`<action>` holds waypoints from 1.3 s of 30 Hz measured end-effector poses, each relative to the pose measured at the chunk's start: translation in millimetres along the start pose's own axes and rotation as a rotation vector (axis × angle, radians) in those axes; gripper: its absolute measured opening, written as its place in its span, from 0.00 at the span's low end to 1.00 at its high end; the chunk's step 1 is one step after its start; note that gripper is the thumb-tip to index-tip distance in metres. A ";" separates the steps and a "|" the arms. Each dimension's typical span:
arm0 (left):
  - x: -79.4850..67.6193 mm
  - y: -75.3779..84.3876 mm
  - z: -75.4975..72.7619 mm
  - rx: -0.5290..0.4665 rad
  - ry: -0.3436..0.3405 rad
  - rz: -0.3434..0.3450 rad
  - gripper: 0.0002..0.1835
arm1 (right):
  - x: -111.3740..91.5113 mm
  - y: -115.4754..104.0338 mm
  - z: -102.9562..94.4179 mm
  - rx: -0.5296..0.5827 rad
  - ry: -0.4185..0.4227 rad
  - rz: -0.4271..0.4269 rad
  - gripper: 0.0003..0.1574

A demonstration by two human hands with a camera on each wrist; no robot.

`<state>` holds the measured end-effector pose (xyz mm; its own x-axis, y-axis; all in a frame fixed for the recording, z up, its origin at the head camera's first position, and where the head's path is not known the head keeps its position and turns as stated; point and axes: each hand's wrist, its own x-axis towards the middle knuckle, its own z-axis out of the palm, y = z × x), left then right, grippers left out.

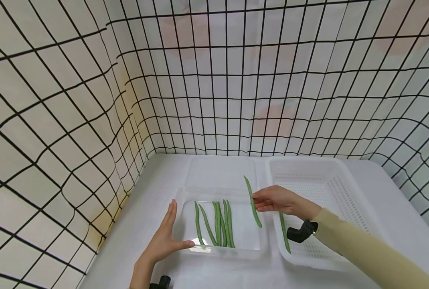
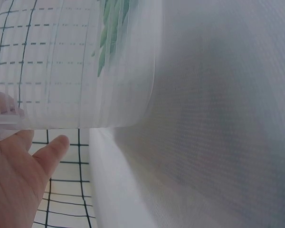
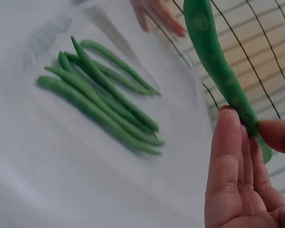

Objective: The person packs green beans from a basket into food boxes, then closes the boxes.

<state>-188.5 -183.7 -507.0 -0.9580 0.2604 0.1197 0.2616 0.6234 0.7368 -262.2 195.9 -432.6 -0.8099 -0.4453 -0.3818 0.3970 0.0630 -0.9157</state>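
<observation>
Between thumb and fingers my right hand [image 1: 277, 199] pinches a green bean [image 1: 252, 200], held up over the right side of a clear plastic container [image 1: 248, 252]. In the right wrist view that bean [image 3: 223, 76] rises past the fingertips. Several more green beans [image 3: 109, 99] lie roughly side by side inside the container. At the container's left edge rests my left hand [image 1: 167, 235], fingers straight and thumb spread along the near rim. From the left wrist, the container's wall [image 2: 71, 71] shows with the hand [image 2: 19, 175] beside its corner.
A white perforated basket [image 1: 344, 200] stands to the right, one green bean [image 1: 284, 233] along its left side. A clear flat sheet or lid [image 1: 218, 170] lies behind the container. Black wire mesh [image 1: 236, 76] encloses the white-covered table [image 1: 135, 208] at the back and sides.
</observation>
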 end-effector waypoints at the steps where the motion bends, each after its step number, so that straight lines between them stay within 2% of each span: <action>1: 0.0 0.0 -0.2 -0.001 0.001 -0.001 0.72 | 3.9 0.4 7.5 -0.006 -0.005 0.005 0.18; 8: -0.6 2.5 -1.4 -0.004 -0.005 -0.021 0.72 | 26.7 9.7 52.7 -0.037 -0.036 0.057 0.21; 14: -1.7 3.7 0.0 -0.002 -0.007 -0.020 0.72 | 33.7 23.7 64.0 -0.028 -0.024 0.070 0.19; 19: -1.5 3.0 -1.2 0.013 0.003 -0.003 0.72 | 30.9 27.7 66.2 -0.053 -0.024 0.103 0.20; 27: -0.4 0.3 -0.3 0.004 -0.002 0.000 0.73 | 23.5 24.1 64.7 -0.097 -0.052 0.082 0.22; 32: 0.3 0.2 0.5 0.001 -0.002 0.004 0.73 | 16.7 17.7 53.3 -0.071 -0.047 0.037 0.22; 39: 0.4 0.4 -0.1 -0.002 -0.002 0.004 0.72 | 3.6 3.7 26.3 0.012 -0.010 -0.002 0.23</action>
<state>-188.7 -183.4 -506.6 -0.9568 0.2641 0.1215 0.2651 0.6208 0.7378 -252.3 170.9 -434.1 -0.8062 -0.4546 -0.3786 0.4008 0.0509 -0.9147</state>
